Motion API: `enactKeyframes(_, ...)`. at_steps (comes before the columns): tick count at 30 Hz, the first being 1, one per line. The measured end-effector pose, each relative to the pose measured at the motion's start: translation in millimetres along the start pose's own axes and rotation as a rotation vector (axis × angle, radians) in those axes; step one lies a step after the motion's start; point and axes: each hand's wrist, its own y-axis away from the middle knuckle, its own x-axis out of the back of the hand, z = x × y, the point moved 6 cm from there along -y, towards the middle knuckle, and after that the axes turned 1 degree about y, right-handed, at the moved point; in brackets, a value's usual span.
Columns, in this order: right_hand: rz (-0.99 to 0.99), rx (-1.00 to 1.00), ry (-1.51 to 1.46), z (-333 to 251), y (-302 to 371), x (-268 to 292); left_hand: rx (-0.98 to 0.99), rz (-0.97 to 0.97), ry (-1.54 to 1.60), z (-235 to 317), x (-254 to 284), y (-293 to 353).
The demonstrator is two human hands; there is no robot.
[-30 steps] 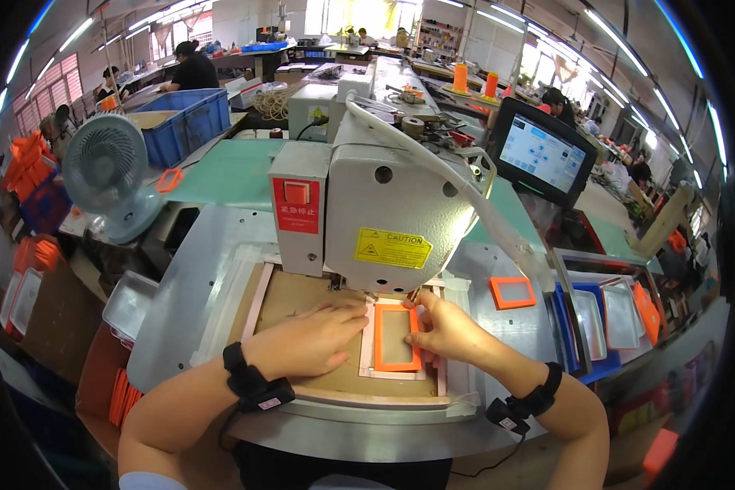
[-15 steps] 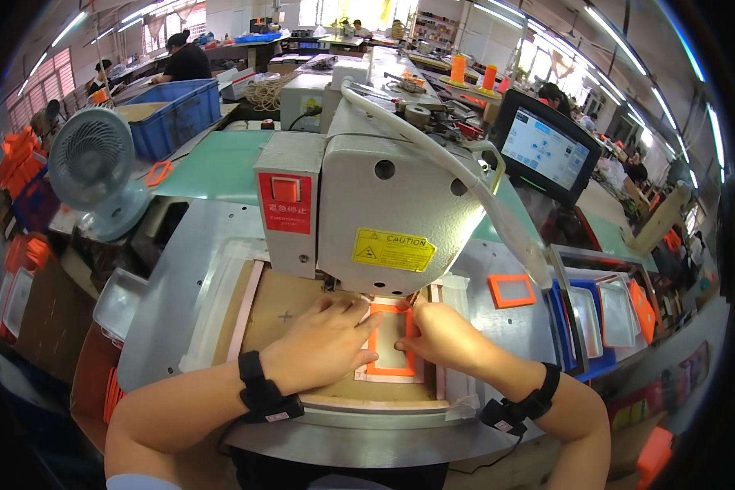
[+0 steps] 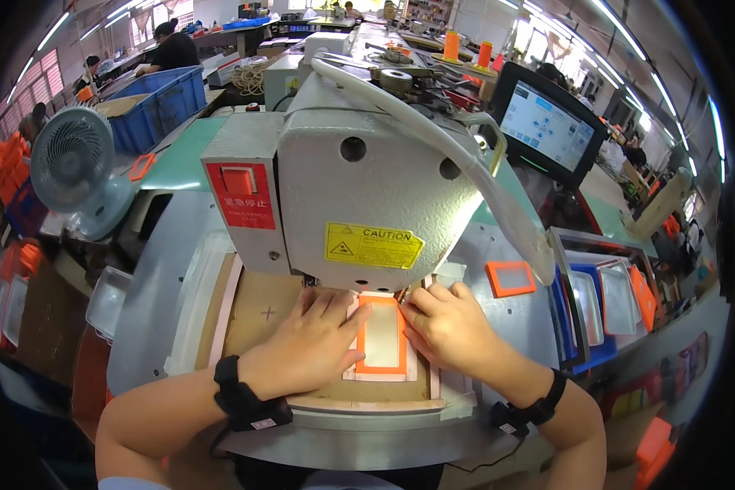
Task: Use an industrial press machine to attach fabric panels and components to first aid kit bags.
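Note:
An orange rectangular frame with a pale see-through middle (image 3: 381, 336) lies on a light-edged holder, just below the front of a grey sewing machine head (image 3: 359, 192). My left hand (image 3: 306, 339) rests flat with its fingers spread, fingertips and thumb at the frame's left edge. My right hand (image 3: 453, 327) is closed, its fingers curled beside the frame's upper right side. Whatever its fingertips pinch, if anything, is hidden. Beneath is a tan board (image 3: 263, 331) with a marked cross. The needle area is mostly hidden behind the head.
Another orange frame (image 3: 511, 279) lies on the metal table to the right, near a tray of clear pieces (image 3: 621, 302). A lit screen (image 3: 545, 126) stands behind it. At left are a fan (image 3: 75, 163), a blue crate (image 3: 159, 106) and a clear container (image 3: 109, 302).
My right thumb has come off the frame's right side and the fingers have drawn closer together. My left hand stays by its left edge. The view has shifted slightly.

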Motion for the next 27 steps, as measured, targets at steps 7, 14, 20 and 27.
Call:
enactKeyframes(7, -0.236, 0.024, -0.100, 1, -9, 7, -0.045, -0.072, -0.051, 7, 6, -2)
enactKeyframes(14, -0.406, -0.019, 0.132, -16, -9, -4, -0.205, -0.197, -0.013, 43, 13, 15)
enactKeyframes(20, -0.375, -0.065, 0.039, -13, -1, -8, -0.211, -0.203, -0.134, 58, 9, 11)
enactKeyframes(27, -0.176, -0.095, -0.413, 11, 22, 3, -0.144, -0.231, 0.000, 67, 18, 8)
